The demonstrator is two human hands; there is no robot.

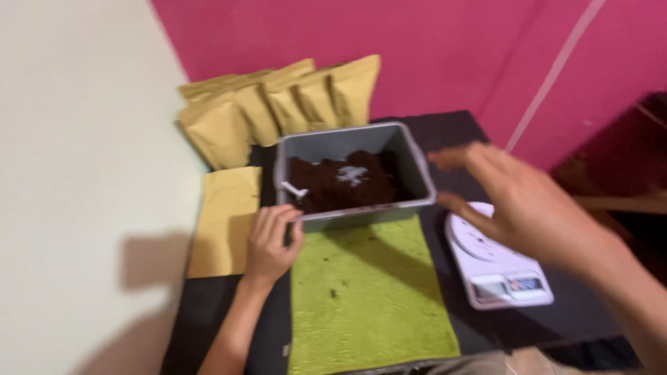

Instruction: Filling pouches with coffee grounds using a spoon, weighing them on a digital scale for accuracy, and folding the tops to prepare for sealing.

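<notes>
A grey plastic tub (347,142) holds dark brown powder with a pale patch in it and a small white scoop (294,189) at its left side. My left hand (271,239) curls around the tub's front left corner. My right hand (517,201) hovers open, fingers spread, just right of the tub and above a white kitchen scale (495,267). The right hand is blurred.
A green cloth (368,295) lies in front of the tub on a black table (445,132). Several tan stand-up pouches (278,104) line the back left, and flat tan pouches (224,222) lie left of the tub. A cream wall is on the left, a pink wall behind.
</notes>
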